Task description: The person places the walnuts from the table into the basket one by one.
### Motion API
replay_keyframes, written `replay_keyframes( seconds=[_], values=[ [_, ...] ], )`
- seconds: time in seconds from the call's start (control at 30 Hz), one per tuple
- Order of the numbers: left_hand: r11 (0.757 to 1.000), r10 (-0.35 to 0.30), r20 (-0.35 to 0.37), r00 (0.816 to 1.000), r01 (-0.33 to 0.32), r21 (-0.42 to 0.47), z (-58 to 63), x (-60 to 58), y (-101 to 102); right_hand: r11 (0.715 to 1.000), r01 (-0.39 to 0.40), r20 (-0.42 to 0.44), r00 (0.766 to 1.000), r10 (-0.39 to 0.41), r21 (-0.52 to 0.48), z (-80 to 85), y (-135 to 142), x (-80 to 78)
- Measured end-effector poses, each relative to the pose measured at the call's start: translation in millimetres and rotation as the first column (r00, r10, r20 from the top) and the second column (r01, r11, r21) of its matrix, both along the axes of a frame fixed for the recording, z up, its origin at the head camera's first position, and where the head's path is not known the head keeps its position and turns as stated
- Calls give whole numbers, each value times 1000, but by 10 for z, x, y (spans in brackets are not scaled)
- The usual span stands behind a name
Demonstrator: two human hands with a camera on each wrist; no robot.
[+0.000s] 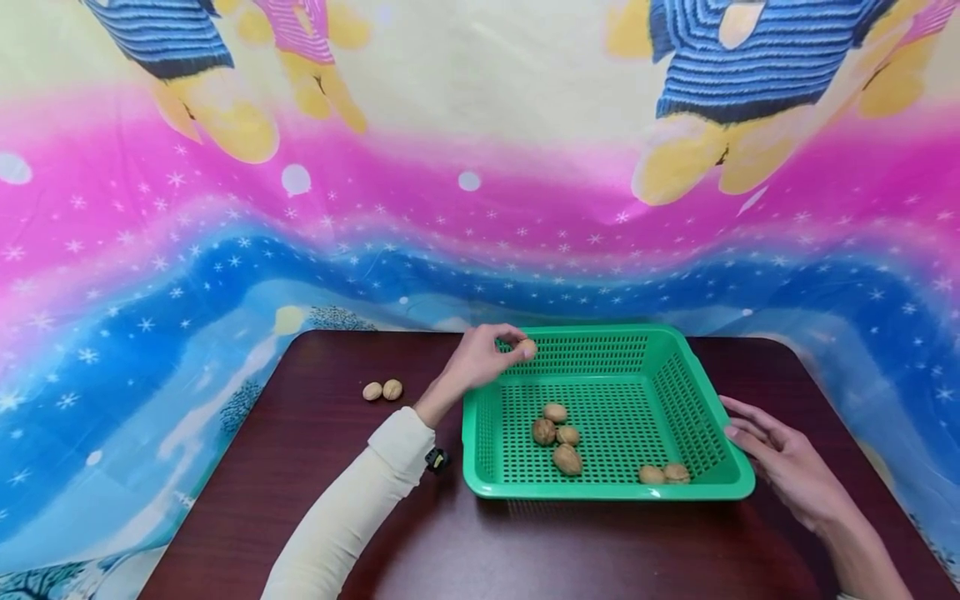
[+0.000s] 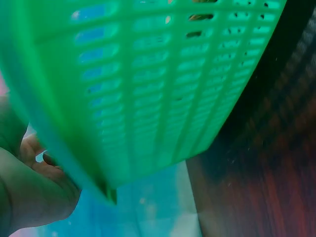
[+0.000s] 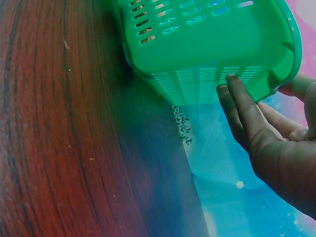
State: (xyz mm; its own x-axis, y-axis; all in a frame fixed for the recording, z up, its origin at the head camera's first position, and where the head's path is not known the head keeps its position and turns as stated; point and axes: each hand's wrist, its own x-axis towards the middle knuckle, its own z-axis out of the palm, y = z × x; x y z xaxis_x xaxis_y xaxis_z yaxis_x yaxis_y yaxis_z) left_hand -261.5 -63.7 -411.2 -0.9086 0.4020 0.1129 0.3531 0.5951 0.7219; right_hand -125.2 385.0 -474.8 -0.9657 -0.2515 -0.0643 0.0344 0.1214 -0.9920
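Observation:
A green plastic basket with slotted walls stands on the table. Several walnuts lie inside it: a cluster including a darker walnut left of the middle, and a pair with one walnut near the front right corner. My left hand pinches another walnut between thumb and fingers, over the basket's back left corner. On the opposite side my right hand holds the basket's right rim, thumb at the edge. In the right wrist view, two fingers reach under that rim along the outer wall.
Two walnuts, one of them a pale walnut, lie on the dark wooden table left of the basket. Behind the table hangs a printed cloth with bears and snowflakes. A small black object shows at the left cuff.

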Motion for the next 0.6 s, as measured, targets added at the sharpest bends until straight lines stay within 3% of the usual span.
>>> replay_keyframes(
  seconds=[0.3,0.6],
  values=[
    [995,-78,6,997,78,-59,-168,-15,199,999,-1,-1,1000,1,46,-5,-18,11],
    [992,-91,60,994,96,-85,-238,-30,325,1000,2,-9,1000,-1,24,-5,-14,17]
  ],
)
